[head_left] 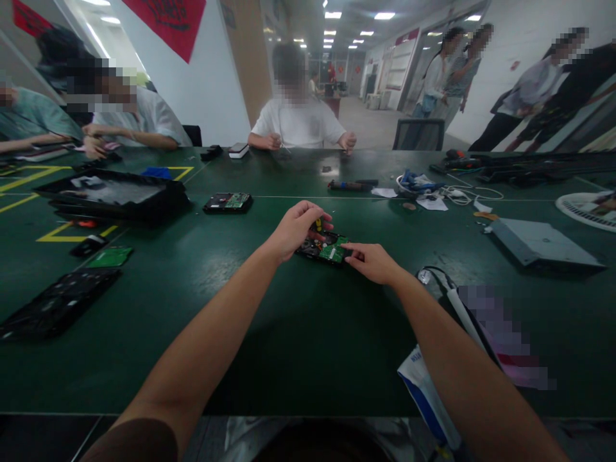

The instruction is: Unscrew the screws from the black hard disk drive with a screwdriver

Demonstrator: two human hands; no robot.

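A hard drive (332, 251) with a green circuit board and a black body lies on the green table in front of me. My left hand (302, 226) is closed around a small yellow-and-black screwdriver (318, 224) above the drive's left part; its tip is hidden. At the drive's right end, my right hand (374, 262) grips the edge, with the index finger stretched onto the board.
Another drive (228, 203) lies farther back. On the left are black trays (115, 192), a green board (110, 257) and a black panel (60, 301). A grey metal case (543, 242), cables (462, 192) and a white-blue packet (423, 385) lie right. People sit opposite.
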